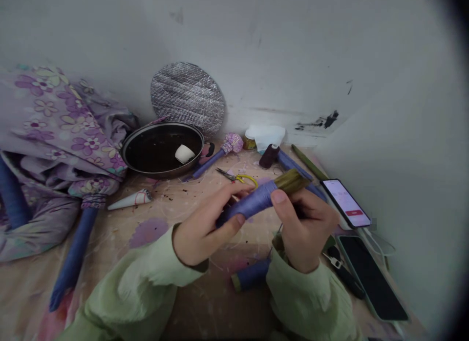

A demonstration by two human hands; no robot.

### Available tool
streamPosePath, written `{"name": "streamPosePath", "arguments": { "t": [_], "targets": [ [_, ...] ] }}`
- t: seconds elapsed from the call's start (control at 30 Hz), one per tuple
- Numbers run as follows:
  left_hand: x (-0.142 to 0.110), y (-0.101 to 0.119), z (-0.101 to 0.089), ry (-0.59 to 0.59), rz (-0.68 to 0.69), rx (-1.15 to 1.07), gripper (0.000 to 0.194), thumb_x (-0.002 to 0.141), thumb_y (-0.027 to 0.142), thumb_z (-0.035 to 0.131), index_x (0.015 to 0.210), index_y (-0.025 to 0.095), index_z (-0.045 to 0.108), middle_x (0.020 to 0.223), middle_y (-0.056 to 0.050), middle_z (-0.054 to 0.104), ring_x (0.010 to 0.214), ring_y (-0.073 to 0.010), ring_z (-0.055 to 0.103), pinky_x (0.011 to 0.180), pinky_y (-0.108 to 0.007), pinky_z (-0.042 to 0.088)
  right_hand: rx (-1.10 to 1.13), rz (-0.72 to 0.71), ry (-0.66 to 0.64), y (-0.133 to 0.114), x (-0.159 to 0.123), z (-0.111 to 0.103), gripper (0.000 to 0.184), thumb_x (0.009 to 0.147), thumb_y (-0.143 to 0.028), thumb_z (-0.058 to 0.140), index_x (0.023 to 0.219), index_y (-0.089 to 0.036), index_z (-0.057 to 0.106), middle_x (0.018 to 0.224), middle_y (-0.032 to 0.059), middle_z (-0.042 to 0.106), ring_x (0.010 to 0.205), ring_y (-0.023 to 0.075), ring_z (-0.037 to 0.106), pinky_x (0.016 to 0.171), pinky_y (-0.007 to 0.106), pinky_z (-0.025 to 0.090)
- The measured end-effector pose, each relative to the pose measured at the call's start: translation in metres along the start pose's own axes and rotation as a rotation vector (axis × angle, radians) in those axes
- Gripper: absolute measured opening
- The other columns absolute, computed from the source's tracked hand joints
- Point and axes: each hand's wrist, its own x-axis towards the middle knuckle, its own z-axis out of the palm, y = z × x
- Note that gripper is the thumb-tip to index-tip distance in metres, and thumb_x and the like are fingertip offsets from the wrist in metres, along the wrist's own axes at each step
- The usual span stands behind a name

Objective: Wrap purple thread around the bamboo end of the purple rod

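A tapered roll (252,203) wound in blue thread or ribbon is held tilted in front of me, up off the tabletop (161,277). An olive-brown bundle sticks out of its upper right end. My left hand (205,226) is closed around the lower end, thumb along the near side. Around the olive-brown end my right hand (306,228) is closed, its thumb pressed where the blue winding stops; its other fingers are partly hidden. Beneath, between my wrists, lies a blue spool (251,275). Yellow-handled scissors (245,179) rest just beyond my left hand.
A dark pan (157,172) with a white piece (184,154) in it stands at the back left. Floral cloth (84,136) fills the left side. A dark thread cone (269,156) stands behind the roll. Two phones (346,202) (372,277) lie at right, near the wall.
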Motion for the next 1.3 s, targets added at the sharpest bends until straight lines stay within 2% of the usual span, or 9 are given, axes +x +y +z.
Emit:
{"name": "streamPosePath", "arguments": {
  "t": [0.1, 0.17, 0.33, 0.47, 0.57, 0.67, 0.87, 1.0, 1.3],
  "targets": [
    [0.003, -0.001, -0.003, -0.141, -0.123, -0.177, 0.023, 0.089, 0.028, 0.043, 0.106, 0.017, 0.053, 0.084, -0.005, 0.062, 0.076, -0.0158, 0.058, 0.068, -0.029, 0.049, -0.034, -0.024, -0.091, -0.002, 0.002, 0.001, 0.036, 0.073, -0.027, 0.063, 0.047, -0.018, 0.040, 0.042, -0.0072, 0.031, 0.039, 0.0050, 0.027, 0.037, 0.021, 0.022],
    [0.005, -0.003, -0.006, -0.170, -0.178, -0.232, 0.021, 0.088, 0.031, 0.045, 0.095, 0.015, 0.057, 0.073, -0.003, 0.059, 0.065, -0.0127, 0.057, 0.060, -0.026, 0.049, -0.051, -0.029, -0.120, -0.003, 0.003, 0.001, 0.034, 0.073, -0.025, 0.062, 0.049, -0.018, 0.040, 0.043, -0.0076, 0.031, 0.039, 0.0047, 0.027, 0.036, 0.021, 0.021],
    [0.007, -0.006, -0.009, -0.089, -0.172, -0.091, 0.039, 0.085, 0.029, 0.051, 0.121, 0.013, 0.048, 0.078, -0.004, 0.061, 0.058, -0.0104, 0.058, 0.057, -0.023, 0.050, -0.067, 0.009, -0.164, -0.003, 0.005, 0.003, 0.030, 0.075, -0.024, 0.060, 0.051, -0.018, 0.043, 0.044, -0.0076, 0.032, 0.040, 0.0050, 0.029, 0.037, 0.020, 0.023],
    [0.008, -0.013, -0.010, 0.006, -0.079, 0.163, 0.040, 0.084, 0.029, 0.053, 0.122, 0.016, 0.050, 0.080, -0.005, 0.066, 0.070, -0.0152, 0.062, 0.065, -0.028, 0.051, -0.098, 0.048, -0.180, -0.001, 0.005, 0.004, 0.028, 0.078, -0.025, 0.058, 0.053, -0.017, 0.048, 0.046, -0.0059, 0.038, 0.043, 0.0066, 0.035, 0.040, 0.020, 0.028],
    [0.009, -0.020, -0.008, 0.041, -0.039, 0.259, 0.041, 0.083, 0.028, 0.054, 0.122, 0.017, 0.050, 0.097, -0.009, 0.067, 0.091, -0.0207, 0.062, 0.079, -0.034, 0.051, -0.127, 0.050, -0.190, 0.001, 0.004, 0.006, 0.027, 0.079, -0.025, 0.056, 0.055, -0.017, 0.051, 0.046, -0.0049, 0.042, 0.044, 0.0072, 0.038, 0.042, 0.021, 0.030],
    [0.008, -0.025, -0.006, 0.066, -0.003, 0.332, 0.042, 0.083, 0.028, 0.054, 0.124, 0.019, 0.049, 0.111, -0.010, 0.063, 0.102, -0.0215, 0.059, 0.087, -0.035, 0.048, -0.132, 0.051, -0.215, 0.003, 0.002, 0.009, 0.025, 0.080, -0.027, 0.056, 0.057, -0.017, 0.052, 0.047, -0.0053, 0.042, 0.044, 0.0070, 0.038, 0.043, 0.021, 0.030],
    [0.007, -0.024, -0.005, 0.057, 0.047, 0.424, 0.047, 0.087, 0.024, 0.047, 0.132, 0.013, 0.042, 0.105, -0.013, 0.062, 0.099, -0.0205, 0.057, 0.087, -0.037, 0.048, -0.142, 0.027, -0.175, 0.003, 0.001, 0.009, 0.031, 0.080, -0.028, 0.057, 0.053, -0.017, 0.046, 0.046, -0.0065, 0.037, 0.043, 0.0063, 0.035, 0.042, 0.020, 0.030],
    [0.007, -0.020, -0.006, 0.025, 0.114, 0.375, 0.045, 0.088, 0.019, 0.041, 0.133, 0.016, 0.040, 0.104, -0.012, 0.060, 0.095, -0.0183, 0.057, 0.084, -0.036, 0.048, -0.125, 0.011, -0.136, 0.002, 0.003, 0.007, 0.032, 0.078, -0.029, 0.059, 0.052, -0.017, 0.045, 0.045, -0.0065, 0.037, 0.043, 0.0059, 0.035, 0.041, 0.020, 0.029],
    [0.008, -0.017, -0.012, 0.109, 0.154, 0.371, 0.040, 0.084, 0.017, 0.053, 0.124, 0.017, 0.051, 0.107, -0.010, 0.058, 0.097, -0.0151, 0.057, 0.083, -0.029, 0.048, -0.139, -0.009, -0.134, -0.001, 0.005, 0.005, 0.031, 0.077, -0.028, 0.061, 0.053, -0.017, 0.045, 0.045, -0.0067, 0.038, 0.042, 0.0052, 0.034, 0.040, 0.019, 0.028]
  ]
}}
